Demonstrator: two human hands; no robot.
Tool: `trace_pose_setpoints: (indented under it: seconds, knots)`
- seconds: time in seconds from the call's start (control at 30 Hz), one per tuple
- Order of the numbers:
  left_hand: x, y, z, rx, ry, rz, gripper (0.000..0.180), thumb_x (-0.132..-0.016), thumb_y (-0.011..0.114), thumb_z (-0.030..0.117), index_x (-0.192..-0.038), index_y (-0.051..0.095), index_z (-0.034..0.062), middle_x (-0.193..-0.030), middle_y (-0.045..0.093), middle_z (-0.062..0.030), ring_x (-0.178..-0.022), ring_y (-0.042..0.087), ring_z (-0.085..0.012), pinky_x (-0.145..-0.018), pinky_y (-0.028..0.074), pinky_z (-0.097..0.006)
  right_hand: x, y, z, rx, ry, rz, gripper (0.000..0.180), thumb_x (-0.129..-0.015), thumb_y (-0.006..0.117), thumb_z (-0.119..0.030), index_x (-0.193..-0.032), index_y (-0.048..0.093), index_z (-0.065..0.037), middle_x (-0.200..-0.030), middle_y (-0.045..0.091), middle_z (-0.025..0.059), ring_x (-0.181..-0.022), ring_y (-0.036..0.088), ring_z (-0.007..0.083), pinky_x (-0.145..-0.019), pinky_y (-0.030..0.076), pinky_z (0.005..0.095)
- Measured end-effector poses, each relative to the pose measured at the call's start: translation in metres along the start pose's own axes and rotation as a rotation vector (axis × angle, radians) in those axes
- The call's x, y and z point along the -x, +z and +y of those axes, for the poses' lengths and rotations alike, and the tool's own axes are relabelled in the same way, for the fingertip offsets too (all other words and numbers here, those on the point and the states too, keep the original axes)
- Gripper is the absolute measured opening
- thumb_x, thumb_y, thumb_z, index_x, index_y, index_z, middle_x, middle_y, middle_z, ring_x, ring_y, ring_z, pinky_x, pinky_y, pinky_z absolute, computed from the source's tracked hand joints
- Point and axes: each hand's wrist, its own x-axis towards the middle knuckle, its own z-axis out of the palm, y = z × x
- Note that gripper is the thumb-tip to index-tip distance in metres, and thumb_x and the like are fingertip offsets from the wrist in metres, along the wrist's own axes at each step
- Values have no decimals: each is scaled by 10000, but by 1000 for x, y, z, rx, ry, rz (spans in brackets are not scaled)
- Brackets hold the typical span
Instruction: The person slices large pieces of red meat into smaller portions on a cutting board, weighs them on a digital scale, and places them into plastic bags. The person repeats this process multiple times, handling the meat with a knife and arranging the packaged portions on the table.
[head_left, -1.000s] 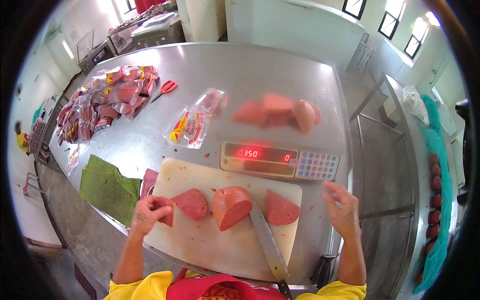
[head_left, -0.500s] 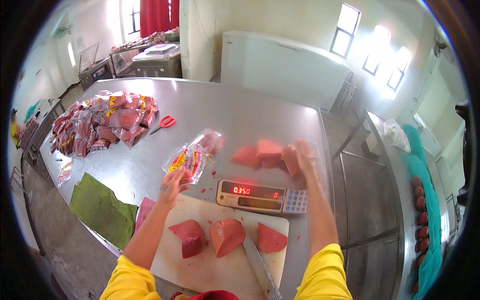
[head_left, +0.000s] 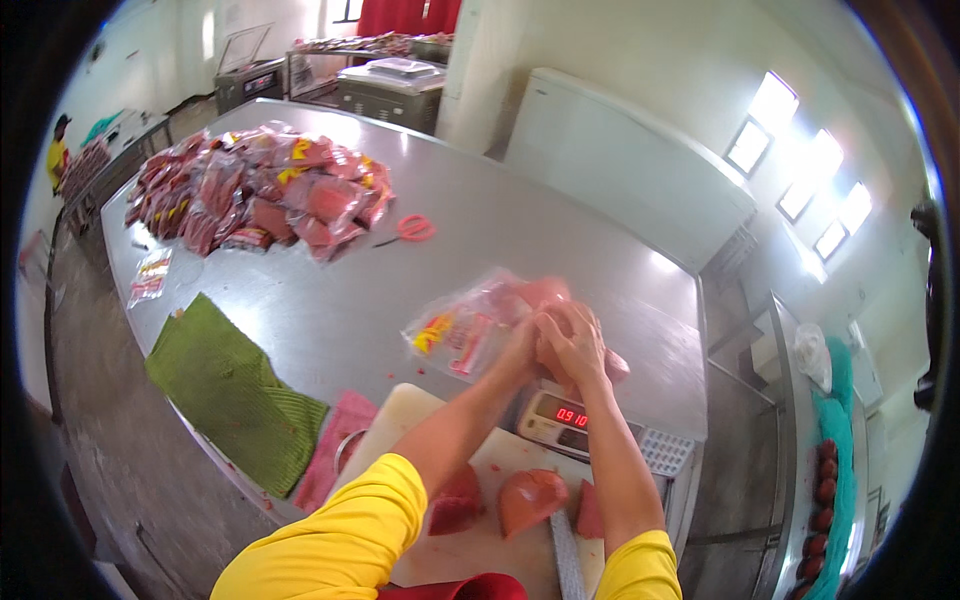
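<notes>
Both my hands are together over the scale. My right hand is closed over pink meat pieces, its fingers curled on top. My left hand presses in from the left side, closed against the same meat, its fingertips partly hidden by the right. A clear plastic bag with a yellow and red label lies flat just left of the hands, beside the meat. Below my forearms, a white cutting board bears more meat chunks and a long knife.
A heap of bagged meat covers the table's far left. Red-handled scissors lie beside it. A green cloth and a pink cloth are at the near left edge. A white chest freezer stands behind the table.
My left hand has moved right to join the right hand at the meat. The bag now lies on the left, and the meat pieces are gathered between my hands. The view has turned left.
</notes>
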Motion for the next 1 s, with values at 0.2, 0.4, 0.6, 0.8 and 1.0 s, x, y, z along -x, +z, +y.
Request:
trace_pose_setpoints:
  seconds: [0.2,0.4,0.6,0.8,1.0]
  knots:
    - [30,-50,42,361,43,89,421,-946,439,456,-1159,556,113,-1064,611,-59,-954,596,-205,-803,512,-335,-5,72,-86,-99,-4,69,265,-803,659,-291,-994,678,-109,-1074,595,126,-1008,561,312,-866,448,417]
    - [109,-96,201,227,159,262,420,-918,475,484,-1104,585,124,-1037,631,-48,-915,610,-204,-773,521,-344,-23,210,-178,-248,-70,82,205,-831,637,-215,-973,667,-70,-973,630,134,-954,579,310,-842,458,400]
    - [166,-183,309,-178,240,590,478,-911,421,526,-1114,588,128,-1093,617,-73,-1011,587,-258,-840,492,-417,-8,336,-226,-368,92,-251,361,-942,431,-345,-962,641,-53,-1034,629,202,-978,578,379,-825,470,458]
    - [185,-198,372,-401,334,627,518,-851,595,458,-1188,532,70,-1165,556,-77,-1053,543,-221,-917,443,-396,-53,261,-181,25,-296,-28,235,-913,519,-299,-999,677,-148,-1038,636,96,-1047,573,261,-869,461,396]
    - [269,-197,442,-804,218,959,492,-826,642,399,-1217,538,119,-1170,544,-42,-1003,503,-192,-843,396,-349,-39,33,-2,828,528,3,661,-885,407,-574,-1140,604,3,-1193,571,215,-1145,506,352,-981,377,452]
